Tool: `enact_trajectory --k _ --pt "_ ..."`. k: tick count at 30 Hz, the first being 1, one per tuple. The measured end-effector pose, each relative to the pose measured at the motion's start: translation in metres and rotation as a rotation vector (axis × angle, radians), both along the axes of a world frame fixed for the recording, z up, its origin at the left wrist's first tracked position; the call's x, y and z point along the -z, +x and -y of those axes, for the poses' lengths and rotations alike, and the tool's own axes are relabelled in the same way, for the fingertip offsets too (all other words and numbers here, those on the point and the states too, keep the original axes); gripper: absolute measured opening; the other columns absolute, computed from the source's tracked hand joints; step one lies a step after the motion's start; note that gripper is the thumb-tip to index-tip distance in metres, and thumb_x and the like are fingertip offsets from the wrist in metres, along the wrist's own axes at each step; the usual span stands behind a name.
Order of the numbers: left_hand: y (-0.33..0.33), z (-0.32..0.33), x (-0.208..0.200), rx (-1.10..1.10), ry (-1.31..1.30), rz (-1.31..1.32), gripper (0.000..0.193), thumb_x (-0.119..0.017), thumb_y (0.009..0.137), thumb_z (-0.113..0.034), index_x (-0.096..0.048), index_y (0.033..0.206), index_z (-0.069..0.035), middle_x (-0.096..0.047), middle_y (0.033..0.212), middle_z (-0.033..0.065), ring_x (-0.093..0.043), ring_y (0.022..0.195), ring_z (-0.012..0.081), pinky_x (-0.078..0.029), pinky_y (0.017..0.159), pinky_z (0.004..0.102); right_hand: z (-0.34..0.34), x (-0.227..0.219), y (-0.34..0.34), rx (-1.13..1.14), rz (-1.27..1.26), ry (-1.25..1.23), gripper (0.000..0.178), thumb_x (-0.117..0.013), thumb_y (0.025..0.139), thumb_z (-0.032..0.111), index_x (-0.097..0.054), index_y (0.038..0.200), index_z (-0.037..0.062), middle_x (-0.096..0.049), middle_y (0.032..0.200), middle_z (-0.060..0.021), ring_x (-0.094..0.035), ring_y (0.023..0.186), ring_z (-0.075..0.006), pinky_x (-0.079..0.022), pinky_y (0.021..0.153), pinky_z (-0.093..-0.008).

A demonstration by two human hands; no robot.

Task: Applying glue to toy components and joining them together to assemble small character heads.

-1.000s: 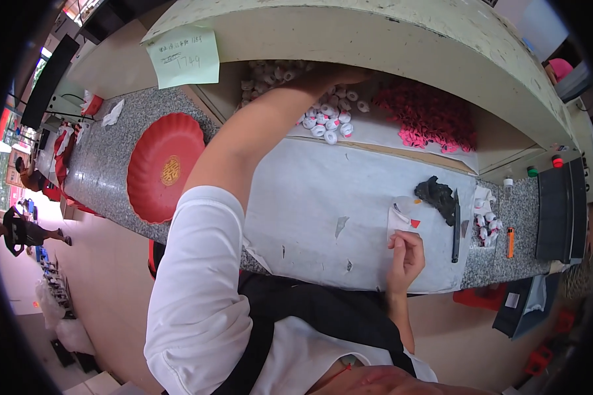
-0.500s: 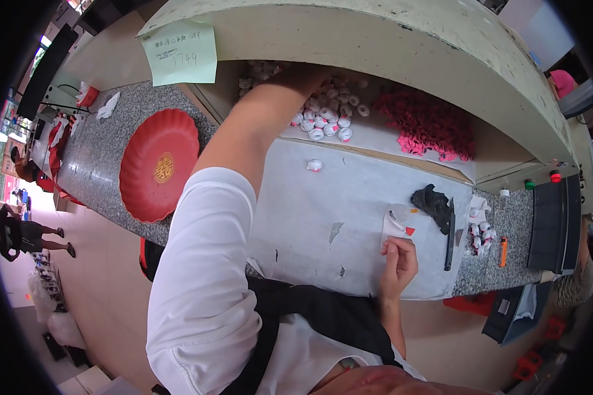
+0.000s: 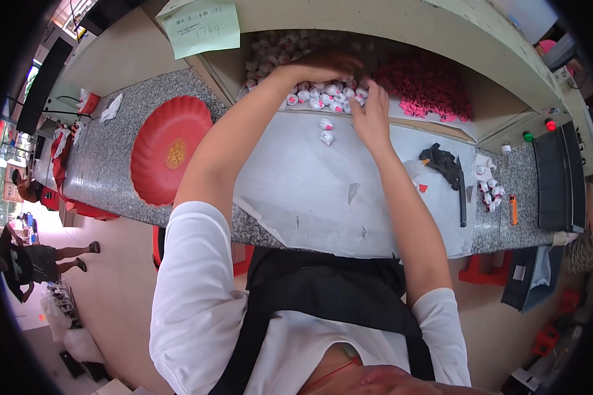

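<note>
Both hands are at a heap of small white wrapped balls with pink-red marks [image 3: 296, 98] in the shelf compartment. My left hand [image 3: 329, 66] reaches over the heap from the left, fingers stretched out and curved above the balls, partly in shadow. Against the heap's right side rests my right hand [image 3: 373, 112], fingers extended and somewhat apart. Whether either hand touches a particular ball is hard to see. Two loose balls [image 3: 326, 131] lie below the heap on the white sheet [image 3: 296, 178].
Beside the heap is a pile of pink-red pieces [image 3: 435, 99]. A red scalloped tray [image 3: 153, 131] lies left on the granite counter. At right are crumpled black plastic [image 3: 443, 164], a dark stick-like tool [image 3: 462, 201], more wrapped balls [image 3: 491, 191] and an orange lighter-like object [image 3: 513, 209].
My right hand has left the sheet's right part and reached up to the heap. My left arm has drawn back from deep in the compartment. A second ball now lies on the sheet.
</note>
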State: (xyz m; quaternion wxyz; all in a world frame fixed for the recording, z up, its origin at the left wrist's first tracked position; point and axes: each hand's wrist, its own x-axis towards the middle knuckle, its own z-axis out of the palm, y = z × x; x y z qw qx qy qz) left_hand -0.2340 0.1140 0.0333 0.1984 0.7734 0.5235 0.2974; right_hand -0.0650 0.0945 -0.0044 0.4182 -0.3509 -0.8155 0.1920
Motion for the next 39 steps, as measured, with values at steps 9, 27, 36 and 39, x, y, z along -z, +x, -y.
enact_trajectory --k 9,27,36,39 --pt "-0.036 0.1 0.016 -0.983 0.449 0.008 0.024 -0.048 0.069 -0.017 -0.057 0.092 -0.013 -0.055 0.089 0.0086 -0.045 0.093 0.0244 -0.029 0.085 0.0417 -0.023 0.023 -0.068 0.202 0.039 0.223 0.033 -0.047 0.075 0.024 -0.045 0.102 0.0051 -0.048 0.092 -0.0197 -0.045 0.086 -0.0361 -0.034 0.076 -0.0416" --pt "-0.049 0.029 0.012 -0.643 0.363 -0.279 0.026 -0.054 0.062 -0.02 -0.056 0.087 -0.013 -0.048 0.101 0.0112 -0.041 0.098 0.028 -0.028 0.083 0.0472 -0.144 0.023 -0.121 0.132 0.302 0.467 0.029 -0.048 0.072 0.024 -0.055 0.091 0.0028 -0.054 0.089 -0.0163 -0.051 0.081 -0.0323 -0.038 0.073 -0.0403" --pt "-0.06 0.0 0.04 -0.661 0.281 -0.531 0.025 -0.048 0.068 -0.024 -0.058 0.088 -0.015 -0.056 0.089 0.011 -0.052 0.084 0.0262 -0.038 0.076 0.0396 -0.098 0.023 -0.123 0.103 0.34 0.152 0.031 -0.044 0.074 0.027 -0.053 0.095 0.0045 -0.054 0.092 -0.0172 -0.05 0.087 -0.0329 -0.039 0.077 -0.0387" --pt "-0.063 -0.01 0.033 -0.627 0.275 0.026 0.026 -0.042 0.075 -0.026 -0.056 0.089 -0.01 -0.055 0.091 0.0122 -0.051 0.086 0.0276 -0.04 0.074 0.0372 -0.116 0.041 -0.104 0.034 0.223 -0.017 0.031 -0.052 0.068 0.022 -0.053 0.096 0.0073 -0.052 0.098 -0.0138 -0.049 0.089 -0.0314 -0.039 0.077 -0.0361"
